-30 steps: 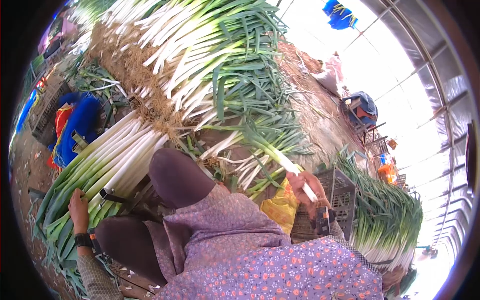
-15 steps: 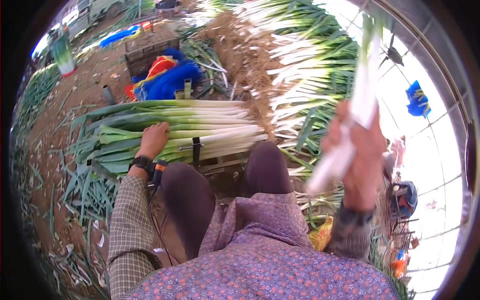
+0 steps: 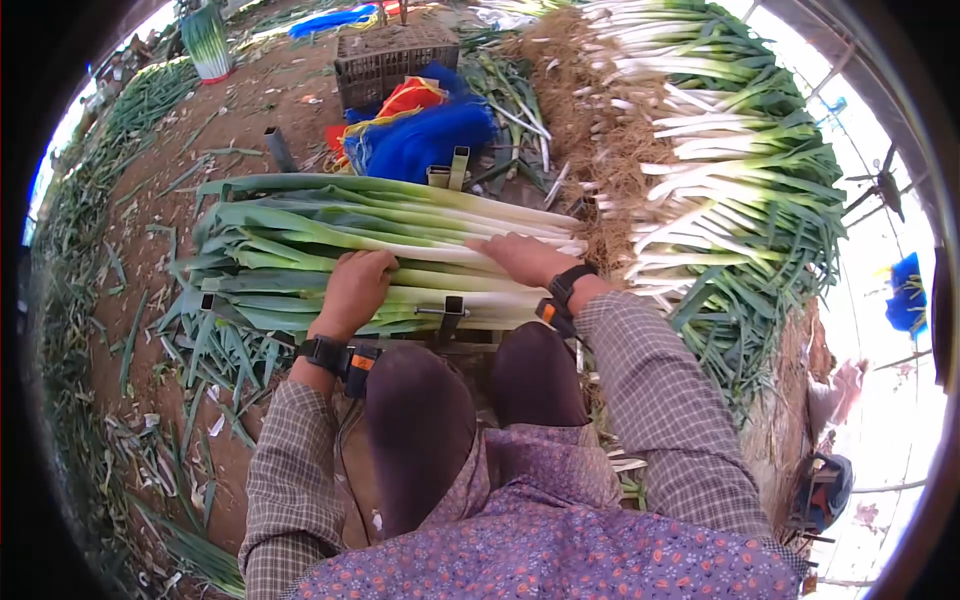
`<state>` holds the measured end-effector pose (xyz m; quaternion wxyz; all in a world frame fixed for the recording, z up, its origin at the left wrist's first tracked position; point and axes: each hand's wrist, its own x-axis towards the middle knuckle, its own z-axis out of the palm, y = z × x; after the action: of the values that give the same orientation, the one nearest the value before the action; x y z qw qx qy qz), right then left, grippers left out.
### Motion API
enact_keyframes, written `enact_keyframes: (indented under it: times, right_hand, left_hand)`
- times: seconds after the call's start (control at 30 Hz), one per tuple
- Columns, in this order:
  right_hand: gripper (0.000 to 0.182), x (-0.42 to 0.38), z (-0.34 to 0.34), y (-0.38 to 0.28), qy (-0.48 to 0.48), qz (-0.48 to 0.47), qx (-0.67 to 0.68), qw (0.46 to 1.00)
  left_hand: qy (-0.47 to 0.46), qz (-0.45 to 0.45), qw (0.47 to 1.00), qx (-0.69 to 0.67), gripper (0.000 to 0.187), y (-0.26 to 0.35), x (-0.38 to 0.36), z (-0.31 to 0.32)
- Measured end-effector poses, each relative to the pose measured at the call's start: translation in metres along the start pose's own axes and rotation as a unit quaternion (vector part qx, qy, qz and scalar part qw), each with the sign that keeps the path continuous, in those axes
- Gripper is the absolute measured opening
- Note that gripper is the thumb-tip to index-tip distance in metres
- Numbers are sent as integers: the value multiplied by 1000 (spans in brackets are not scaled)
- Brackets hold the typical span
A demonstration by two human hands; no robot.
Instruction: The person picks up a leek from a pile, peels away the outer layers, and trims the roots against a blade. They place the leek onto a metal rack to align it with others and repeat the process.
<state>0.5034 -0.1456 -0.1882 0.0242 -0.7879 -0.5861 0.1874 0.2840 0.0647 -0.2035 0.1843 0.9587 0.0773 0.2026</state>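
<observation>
A thick bundle of leeks [image 3: 300, 232] lies across a low metal frame in front of my knees, green leaves to the left and white stems to the right. My left hand [image 3: 356, 290] is on the near side of the bundle, its fingers curled over the leeks around mid-length. Farther right, my right hand [image 3: 522, 258] lies over the white stems, with its fingers closed on a leek. Part of the fingers of both hands is hidden. A square metal post [image 3: 453, 308] of the frame stands at the bundle's near edge, between the hands.
A long row of leeks [image 3: 740, 170] with roots lies on the right. Beyond the bundle are blue netting [image 3: 425, 140], a red cloth [image 3: 412, 95] and a dark crate [image 3: 395, 60]. Loose green leaves [image 3: 225, 370] litter the soil at left. Upright metal posts [image 3: 279, 150] rise behind the bundle.
My right hand has come down from the raised right side, where it held white-stemmed leeks, onto the bundle. My left hand remains on the bundle. The whole view has shifted to the right.
</observation>
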Motion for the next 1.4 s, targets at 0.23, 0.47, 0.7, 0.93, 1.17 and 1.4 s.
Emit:
enact_keyframes:
  times: [0.23, 0.47, 0.7, 0.93, 1.17, 1.4]
  right_hand:
    - [52, -56, 2, 62, -33, 30, -113, 993]
    - [47, -52, 11, 91, -26, 8, 45, 999]
    - [20, -53, 30, 87, 50, 60, 188, 979]
    - [32, -75, -9, 97, -25, 102, 377, 920]
    - [37, -294, -5, 201, 415, 240, 648, 591]
    - [32, -320, 277, 277, 284, 358, 229, 859]
  left_hand:
    - [8, -21, 994, -103, 18, 17, 2, -19]
    - [-36, 43, 998, 28, 17, 10, 51, -15]
    - [-187, -19, 978, 90, 22, 7, 56, -5]
    - [-172, -82, 980, 55, 21, -15, 64, 13]
    - [-156, -11, 980, 122, 40, 7, 60, 13]
    - [-276, -32, 952, 128, 39, 25, 68, 0]
